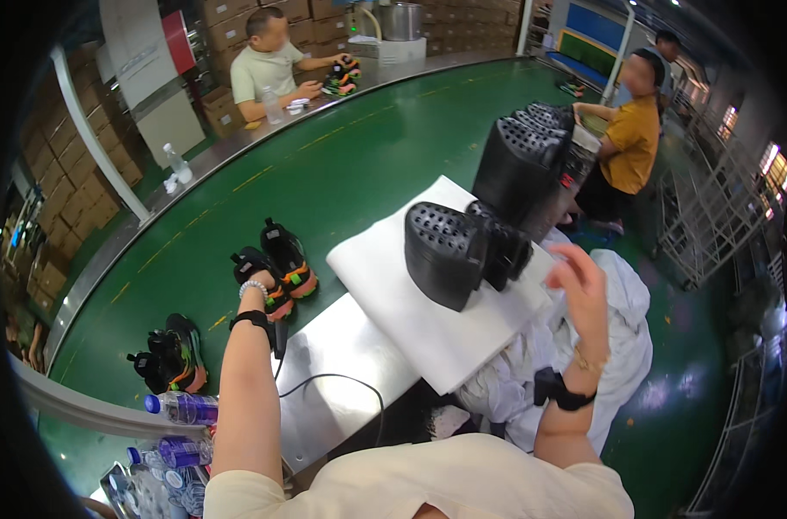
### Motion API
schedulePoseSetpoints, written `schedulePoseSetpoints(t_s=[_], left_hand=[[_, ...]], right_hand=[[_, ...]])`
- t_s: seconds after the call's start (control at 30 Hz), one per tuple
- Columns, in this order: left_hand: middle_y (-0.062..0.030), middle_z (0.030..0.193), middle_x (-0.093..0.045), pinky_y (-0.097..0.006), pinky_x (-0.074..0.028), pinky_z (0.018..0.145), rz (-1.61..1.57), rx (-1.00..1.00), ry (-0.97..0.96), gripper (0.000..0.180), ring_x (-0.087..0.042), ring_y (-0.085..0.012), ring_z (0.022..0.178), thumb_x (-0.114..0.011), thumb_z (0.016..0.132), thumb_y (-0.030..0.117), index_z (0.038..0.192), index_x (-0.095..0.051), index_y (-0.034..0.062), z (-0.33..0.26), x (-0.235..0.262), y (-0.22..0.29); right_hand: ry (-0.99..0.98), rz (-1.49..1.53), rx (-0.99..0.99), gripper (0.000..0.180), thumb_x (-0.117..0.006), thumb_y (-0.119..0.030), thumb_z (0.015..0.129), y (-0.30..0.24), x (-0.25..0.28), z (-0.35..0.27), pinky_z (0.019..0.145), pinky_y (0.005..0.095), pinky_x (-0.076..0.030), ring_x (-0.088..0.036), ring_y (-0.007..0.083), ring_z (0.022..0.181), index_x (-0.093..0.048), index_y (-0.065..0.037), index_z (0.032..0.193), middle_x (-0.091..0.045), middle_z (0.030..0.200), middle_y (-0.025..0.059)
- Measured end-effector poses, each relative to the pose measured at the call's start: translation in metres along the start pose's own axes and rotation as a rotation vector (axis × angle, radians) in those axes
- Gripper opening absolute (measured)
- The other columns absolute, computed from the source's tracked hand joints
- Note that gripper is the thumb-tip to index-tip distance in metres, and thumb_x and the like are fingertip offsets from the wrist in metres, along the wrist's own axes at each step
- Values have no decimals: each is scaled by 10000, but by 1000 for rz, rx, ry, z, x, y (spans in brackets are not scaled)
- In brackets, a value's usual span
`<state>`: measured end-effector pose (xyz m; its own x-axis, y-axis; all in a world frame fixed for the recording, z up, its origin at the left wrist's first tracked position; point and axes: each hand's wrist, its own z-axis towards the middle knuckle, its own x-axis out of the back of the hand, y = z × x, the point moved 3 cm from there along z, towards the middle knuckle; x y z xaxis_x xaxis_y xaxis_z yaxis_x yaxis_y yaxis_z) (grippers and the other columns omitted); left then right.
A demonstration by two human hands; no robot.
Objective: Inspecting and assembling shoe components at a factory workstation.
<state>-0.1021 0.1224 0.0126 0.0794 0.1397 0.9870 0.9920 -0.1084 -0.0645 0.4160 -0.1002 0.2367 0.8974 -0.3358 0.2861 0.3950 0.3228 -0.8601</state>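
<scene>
My left hand reaches out to the green belt and closes on a black sneaker with orange and green trim and a pinkish sole. Right beside it stands a matching sneaker. My right hand is raised, its fingers bent but apart, with nothing seen in it. Closest to that hand are black plastic pieces with perforated tops, standing on a stack of white paper. Behind them rises a taller stack of similar black perforated pieces.
Another pair of sneakers sits on the green belt at left. Plastic bottles crowd the lower left. A black cable crosses the metal table. White cloth bunches at right. Two people work across the belt and at right.
</scene>
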Motion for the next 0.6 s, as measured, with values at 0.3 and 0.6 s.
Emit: schedulePoseSetpoints(t_s=[0.3,0.6], left_hand=[[-179,1062,-615,-365,-487,806,-42,-40,62,275,-609,-296,952,-517,798,144,999,-651,13,-59,0,37],[-182,982,-635,-370,-500,767,-80,-15,166,245,-627,-297,894,-509,797,136,942,-660,10,-79,28,11]], right_hand=[[-317,-1021,179,528,-617,-518,757,-29,-70,74,666,373,-506,-643,307,734,-640,-11,904,-651,744,156],[-555,-1005,220,613,-660,-593,666,-13,-73,94,722,388,-505,-636,335,786,-653,5,803,-651,804,182]])
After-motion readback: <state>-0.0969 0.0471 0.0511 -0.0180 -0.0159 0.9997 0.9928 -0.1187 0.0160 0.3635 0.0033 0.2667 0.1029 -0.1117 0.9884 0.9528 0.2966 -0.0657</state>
